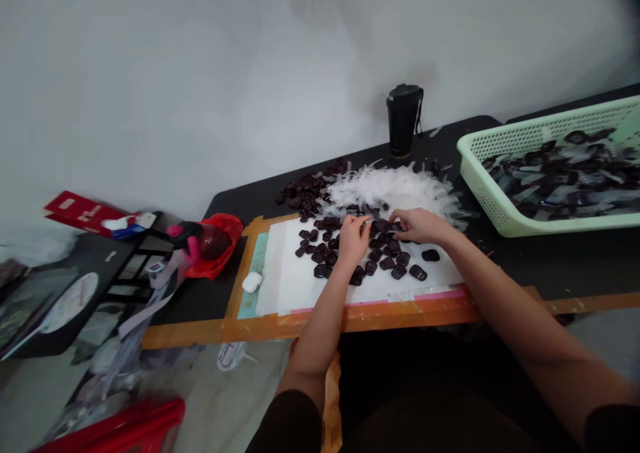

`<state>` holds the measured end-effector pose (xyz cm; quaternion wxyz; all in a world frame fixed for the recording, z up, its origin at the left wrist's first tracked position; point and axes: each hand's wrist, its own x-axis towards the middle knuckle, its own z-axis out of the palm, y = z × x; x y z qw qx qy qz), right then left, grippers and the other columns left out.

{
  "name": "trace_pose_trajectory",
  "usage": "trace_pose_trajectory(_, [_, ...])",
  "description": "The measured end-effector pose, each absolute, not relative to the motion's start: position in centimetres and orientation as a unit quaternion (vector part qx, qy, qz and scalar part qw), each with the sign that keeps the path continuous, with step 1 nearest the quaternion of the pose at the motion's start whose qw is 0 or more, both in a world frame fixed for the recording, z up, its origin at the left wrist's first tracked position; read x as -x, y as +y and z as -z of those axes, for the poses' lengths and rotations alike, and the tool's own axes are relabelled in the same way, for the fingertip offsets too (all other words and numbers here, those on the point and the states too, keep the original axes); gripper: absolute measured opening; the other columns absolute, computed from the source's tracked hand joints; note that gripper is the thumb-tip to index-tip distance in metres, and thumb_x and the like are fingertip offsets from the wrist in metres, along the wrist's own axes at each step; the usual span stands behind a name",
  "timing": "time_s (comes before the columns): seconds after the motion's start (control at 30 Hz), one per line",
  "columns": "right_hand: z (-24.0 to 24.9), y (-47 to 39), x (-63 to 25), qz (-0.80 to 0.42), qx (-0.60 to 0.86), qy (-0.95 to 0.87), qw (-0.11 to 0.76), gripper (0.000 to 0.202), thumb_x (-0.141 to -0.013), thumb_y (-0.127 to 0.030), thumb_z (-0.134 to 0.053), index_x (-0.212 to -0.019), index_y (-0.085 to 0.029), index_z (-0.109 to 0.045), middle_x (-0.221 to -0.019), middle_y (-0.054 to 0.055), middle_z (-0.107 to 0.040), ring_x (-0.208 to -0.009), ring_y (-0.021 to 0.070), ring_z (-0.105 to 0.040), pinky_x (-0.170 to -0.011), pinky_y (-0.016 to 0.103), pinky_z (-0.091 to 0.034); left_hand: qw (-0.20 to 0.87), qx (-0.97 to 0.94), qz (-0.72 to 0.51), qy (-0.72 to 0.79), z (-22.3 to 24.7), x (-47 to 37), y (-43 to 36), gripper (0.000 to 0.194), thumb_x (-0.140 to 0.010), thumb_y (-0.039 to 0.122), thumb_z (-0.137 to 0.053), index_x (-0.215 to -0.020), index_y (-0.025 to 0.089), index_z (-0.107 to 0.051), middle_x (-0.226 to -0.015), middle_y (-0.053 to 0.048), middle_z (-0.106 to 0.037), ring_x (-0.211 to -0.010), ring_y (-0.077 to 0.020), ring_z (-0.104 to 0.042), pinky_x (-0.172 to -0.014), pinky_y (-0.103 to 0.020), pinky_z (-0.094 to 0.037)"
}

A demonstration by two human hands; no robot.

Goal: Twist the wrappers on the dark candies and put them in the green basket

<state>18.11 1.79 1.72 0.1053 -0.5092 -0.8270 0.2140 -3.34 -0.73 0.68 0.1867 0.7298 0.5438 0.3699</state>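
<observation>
Many dark pieces [401, 258] cover the white sheet [295, 286]; both hands' [354, 240] fingertips nearly pinch, contents unclear.

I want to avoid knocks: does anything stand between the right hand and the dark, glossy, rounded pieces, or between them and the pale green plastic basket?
Nothing visible blocks the right hand from the dark glossy pieces. Between those and the green plastic basket are the right forearm and some translucent white strips.

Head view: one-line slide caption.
Left hand and right hand among dark pieces on a white sheet, black tumbler behind, pale-green basket at right.
</observation>
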Motion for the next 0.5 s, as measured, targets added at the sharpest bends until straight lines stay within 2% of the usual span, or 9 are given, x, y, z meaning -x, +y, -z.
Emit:
trace_pose_trajectory(0.17, [-1.8, 1.7, -18.1, -0.204, 0.504, -0.83, 0.124, 0.022, -0.077, -0.023, -0.056, -0.098, -0.022, -0.064, -0.071, 0.001, -0.065, -0.064, 0.0153, -0.057, -0.059, 0.024, -0.033, 0.166, -0.742, -0.376, 0.53, -0.9, 3.2, -1.0, 0.024, -0.089, 0.023, -0.05, -0.108, 0.019, -0.064, -0.102, -0.007, -0.058, -0.073, -0.0121, -0.057, -0.079, -0.03, -0.052])
trace_pose_trajectory(0.27, [-2.0, 1.7, -18.2, -0.209, 0.484, -0.841, 0.121, 0.028, -0.077, -0.022, -0.056, -0.104, -0.023, -0.064, -0.071, 0.001, -0.065, -0.063, 0.0153, -0.056, -0.059, 0.024, -0.034, 0.151, -0.786, -0.342, 0.492, -1.2, 2.9, -1.4, 0.027, -0.089, 0.021, -0.049, -0.113, 0.02, -0.061, -0.111, -0.008, -0.059, -0.091, -0.0162, -0.06, -0.09, -0.032, -0.05])
trace_pose_trajectory(0.33, [-2.1, 1.6, -18.2, -0.21, 0.467, -0.851, 0.118, 0.029, -0.077, -0.021, -0.055, -0.104, -0.023, -0.064, -0.072, 0.001, -0.064, -0.063, 0.0151, -0.055, -0.059, 0.024, -0.034, 0.133, -0.823, -0.308, 0.458, -1.3, 2.6, -1.6, 0.031, -0.09, 0.019, -0.046, -0.119, 0.021, -0.059, -0.124, -0.008, -0.056, -0.11, -0.0192, -0.055, -0.1, -0.036, -0.045])
trace_pose_trajectory(0.4, [-2.1, 1.6, -18.3, -0.21, 0.457, -0.856, 0.118, 0.024, -0.076, -0.02, -0.055, -0.099, -0.022, -0.065, -0.074, 0.002, -0.064, -0.064, 0.0149, -0.055, -0.059, 0.024, -0.034, 0.121, -0.851, -0.269, 0.434, -1.2, 2.4, -1.7, 0.034, -0.091, 0.017, -0.044, -0.121, 0.022, -0.057, -0.133, -0.007, -0.053, -0.118, -0.0206, -0.051, -0.104, -0.039, -0.042])
trace_pose_trajectory(0.5, [-2.1, 1.7, -18.3, -0.215, 0.453, -0.856, 0.126, 0.012, -0.075, -0.02, -0.057, -0.085, -0.021, -0.063, -0.072, 0.002, -0.063, -0.063, 0.0146, -0.055, -0.058, 0.024, -0.035, 0.116, -0.863, -0.23, 0.435, -1.0, 2.4, -1.6, 0.027, -0.089, 0.019, -0.05, -0.114, 0.02, -0.06, -0.128, -0.007, -0.057, -0.113, -0.0212, -0.053, -0.102, -0.039, -0.043])
